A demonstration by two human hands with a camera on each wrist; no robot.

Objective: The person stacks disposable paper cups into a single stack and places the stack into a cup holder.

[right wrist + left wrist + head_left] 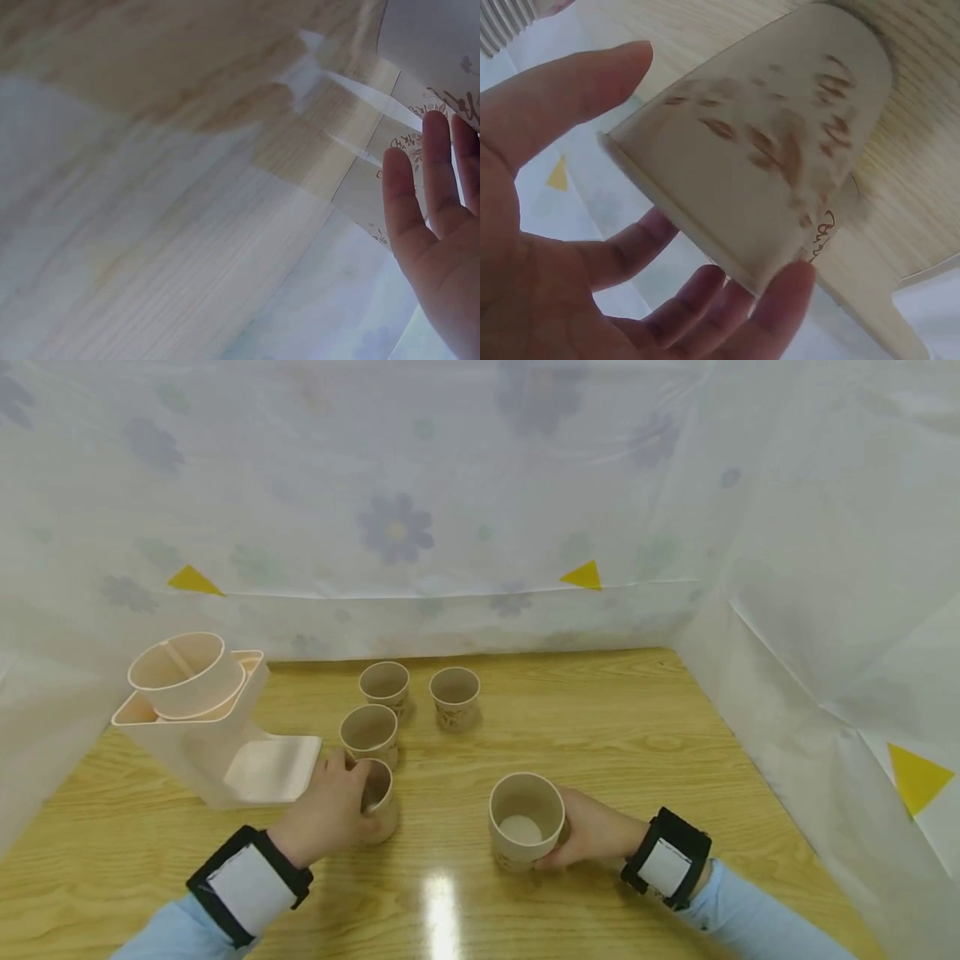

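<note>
My left hand (333, 802) spans the rim of a beige paper cup (384, 814), fingers at the far side and thumb at the near right side. Brown leaf print and lettering show on this cup (742, 142) in the left wrist view. To the right, my right hand (588, 831) holds another upright beige cup (527, 814) from its right side, thumb low in front. Part of this cup (442, 45) appears in the right wrist view, with straight-looking fingers (405, 187) near its lower edge.
Directly behind the left hand's cup stands another cup (369, 727), with two more cups (384, 681) (455, 693) farther back. A beige plastic stand (281, 768) bearing a round tub (197, 685) is at the left. White flowered sheeting (465, 510) encloses the wooden table (615, 735).
</note>
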